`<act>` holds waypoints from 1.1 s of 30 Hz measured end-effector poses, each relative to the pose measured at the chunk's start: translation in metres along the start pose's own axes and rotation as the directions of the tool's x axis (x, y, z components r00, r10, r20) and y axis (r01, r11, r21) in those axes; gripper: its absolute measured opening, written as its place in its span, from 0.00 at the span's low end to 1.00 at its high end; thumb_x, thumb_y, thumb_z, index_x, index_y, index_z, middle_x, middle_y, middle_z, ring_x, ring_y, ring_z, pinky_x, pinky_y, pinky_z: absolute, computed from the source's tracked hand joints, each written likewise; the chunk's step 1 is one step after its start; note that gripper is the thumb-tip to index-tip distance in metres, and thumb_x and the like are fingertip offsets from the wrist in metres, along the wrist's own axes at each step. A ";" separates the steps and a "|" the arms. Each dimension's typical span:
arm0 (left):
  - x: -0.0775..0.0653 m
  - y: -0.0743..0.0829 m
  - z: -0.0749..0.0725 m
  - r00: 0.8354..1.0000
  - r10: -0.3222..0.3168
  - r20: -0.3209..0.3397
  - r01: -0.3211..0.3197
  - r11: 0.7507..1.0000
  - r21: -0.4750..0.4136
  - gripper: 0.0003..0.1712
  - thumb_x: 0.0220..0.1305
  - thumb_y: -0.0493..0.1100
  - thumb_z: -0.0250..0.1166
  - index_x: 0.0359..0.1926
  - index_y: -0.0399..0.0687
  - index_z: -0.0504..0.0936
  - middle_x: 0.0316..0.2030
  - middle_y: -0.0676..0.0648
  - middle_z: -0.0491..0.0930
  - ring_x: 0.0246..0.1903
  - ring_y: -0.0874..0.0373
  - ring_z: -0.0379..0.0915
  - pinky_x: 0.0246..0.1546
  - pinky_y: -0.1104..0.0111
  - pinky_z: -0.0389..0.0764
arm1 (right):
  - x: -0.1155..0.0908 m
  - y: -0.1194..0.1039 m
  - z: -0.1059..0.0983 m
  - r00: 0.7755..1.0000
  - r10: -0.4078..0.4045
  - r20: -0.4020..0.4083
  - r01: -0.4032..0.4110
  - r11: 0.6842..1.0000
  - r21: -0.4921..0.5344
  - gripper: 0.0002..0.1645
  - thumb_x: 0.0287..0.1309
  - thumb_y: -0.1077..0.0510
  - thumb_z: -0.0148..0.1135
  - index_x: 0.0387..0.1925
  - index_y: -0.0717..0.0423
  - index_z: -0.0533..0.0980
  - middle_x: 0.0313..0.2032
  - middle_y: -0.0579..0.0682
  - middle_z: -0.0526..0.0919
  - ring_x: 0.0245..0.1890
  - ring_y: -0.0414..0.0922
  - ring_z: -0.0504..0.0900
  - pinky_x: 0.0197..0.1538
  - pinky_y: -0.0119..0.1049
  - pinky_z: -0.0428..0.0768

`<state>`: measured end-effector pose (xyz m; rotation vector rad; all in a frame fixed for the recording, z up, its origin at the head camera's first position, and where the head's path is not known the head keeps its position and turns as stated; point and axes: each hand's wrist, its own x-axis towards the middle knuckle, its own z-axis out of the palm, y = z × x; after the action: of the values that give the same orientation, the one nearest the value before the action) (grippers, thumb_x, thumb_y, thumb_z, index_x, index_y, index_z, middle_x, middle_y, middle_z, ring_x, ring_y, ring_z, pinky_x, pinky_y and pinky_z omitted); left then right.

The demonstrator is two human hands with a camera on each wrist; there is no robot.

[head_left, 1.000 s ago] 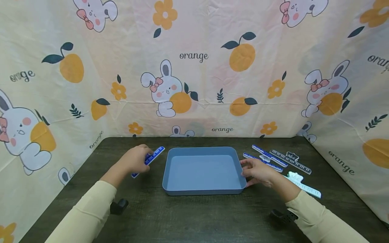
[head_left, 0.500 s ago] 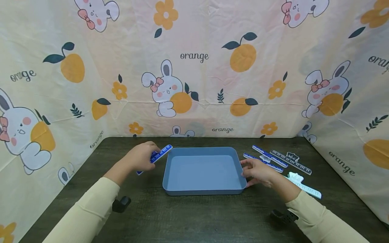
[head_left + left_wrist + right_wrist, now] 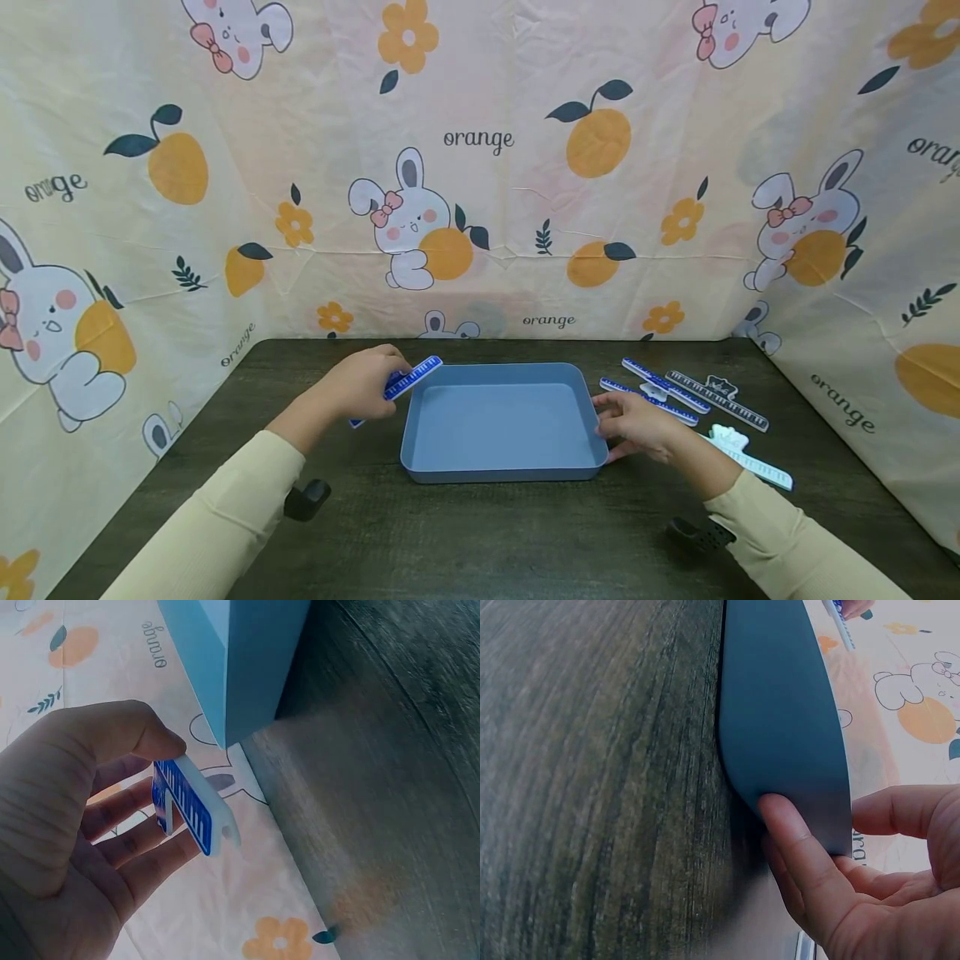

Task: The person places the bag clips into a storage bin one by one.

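In the head view my left hand (image 3: 363, 385) grips a blue ruler-shaped clip (image 3: 416, 377) with white markings, held slanted. Its far end overlaps the left back corner of a shallow blue-grey tray (image 3: 502, 425). The left wrist view shows the thumb pressed on the clip (image 3: 193, 802), fingers behind it, close below the tray's wall (image 3: 259, 667). On the tray's right side, my right hand (image 3: 637, 427) holds the edge near the front corner. Seen from the right wrist, the thumb lies against the outer wall (image 3: 787, 712) and a finger reaches the rim.
Right of the tray lie two blue ruler clips (image 3: 667, 385), a black one (image 3: 717, 400) and a mint-green one (image 3: 757, 468), partly behind the right forearm. The dark wooden table (image 3: 480, 533) meets a patterned cloth backdrop (image 3: 480, 208) at the back.
My left hand has carried the blue ruler clip rightward and slightly back, from beside the tray to over its left back corner. The right hand and tray have stayed put.
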<state>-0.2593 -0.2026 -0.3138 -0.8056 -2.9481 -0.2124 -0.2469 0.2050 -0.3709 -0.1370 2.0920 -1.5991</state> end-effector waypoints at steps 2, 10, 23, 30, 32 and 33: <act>0.002 0.002 -0.001 1.000 -0.001 0.003 0.001 1.000 -0.003 0.26 0.45 0.39 0.73 0.50 0.39 0.83 0.49 0.41 0.78 0.38 0.53 0.76 0.40 0.59 0.82 | 0.000 0.000 0.000 1.000 0.000 -0.002 0.000 1.000 -0.002 0.38 0.57 0.72 0.54 0.68 0.73 0.52 0.54 0.71 0.72 0.44 0.54 0.80 0.40 0.49 0.85; 0.010 0.010 -0.006 1.000 0.012 0.001 -0.012 1.000 0.011 0.26 0.45 0.40 0.74 0.50 0.41 0.83 0.47 0.44 0.78 0.38 0.54 0.76 0.40 0.60 0.82 | -0.001 -0.001 0.001 1.000 0.007 -0.009 -0.007 1.000 -0.010 0.38 0.58 0.72 0.54 0.68 0.73 0.53 0.54 0.70 0.72 0.43 0.53 0.80 0.39 0.48 0.85; 0.017 0.024 -0.010 0.999 0.041 0.020 -0.042 0.999 0.019 0.26 0.46 0.40 0.74 0.51 0.41 0.83 0.47 0.45 0.78 0.40 0.53 0.76 0.43 0.60 0.82 | -0.002 -0.002 0.002 1.000 0.013 -0.016 -0.013 1.000 -0.016 0.37 0.58 0.72 0.53 0.68 0.72 0.53 0.53 0.70 0.72 0.42 0.53 0.80 0.39 0.48 0.85; 0.023 0.029 -0.009 0.998 0.059 0.033 -0.060 0.998 0.026 0.27 0.46 0.40 0.74 0.51 0.42 0.83 0.48 0.45 0.78 0.41 0.53 0.76 0.43 0.59 0.81 | -0.002 -0.002 0.002 1.000 0.016 -0.020 -0.017 1.000 -0.021 0.37 0.58 0.72 0.54 0.68 0.72 0.53 0.54 0.70 0.72 0.43 0.53 0.80 0.39 0.48 0.85; 0.025 0.032 -0.009 0.998 0.054 0.040 -0.055 0.998 0.032 0.27 0.47 0.41 0.74 0.52 0.42 0.83 0.48 0.45 0.78 0.41 0.53 0.76 0.44 0.59 0.81 | -0.002 -0.001 0.002 1.000 0.015 -0.021 -0.015 1.000 -0.022 0.37 0.58 0.72 0.54 0.68 0.72 0.53 0.54 0.70 0.72 0.43 0.53 0.80 0.39 0.49 0.85; 0.026 0.033 -0.009 0.998 0.052 0.041 -0.053 0.998 0.033 0.27 0.47 0.41 0.74 0.52 0.43 0.83 0.48 0.45 0.78 0.41 0.53 0.76 0.44 0.59 0.81 | -0.001 -0.001 0.001 1.000 0.014 -0.021 -0.014 1.000 -0.022 0.37 0.58 0.72 0.54 0.68 0.72 0.53 0.54 0.70 0.72 0.43 0.53 0.80 0.39 0.49 0.85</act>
<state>-0.2646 -0.1630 -0.2983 -0.8917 -2.9546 -0.1436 -0.2454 0.2039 -0.3697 -0.1135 2.1223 -1.5756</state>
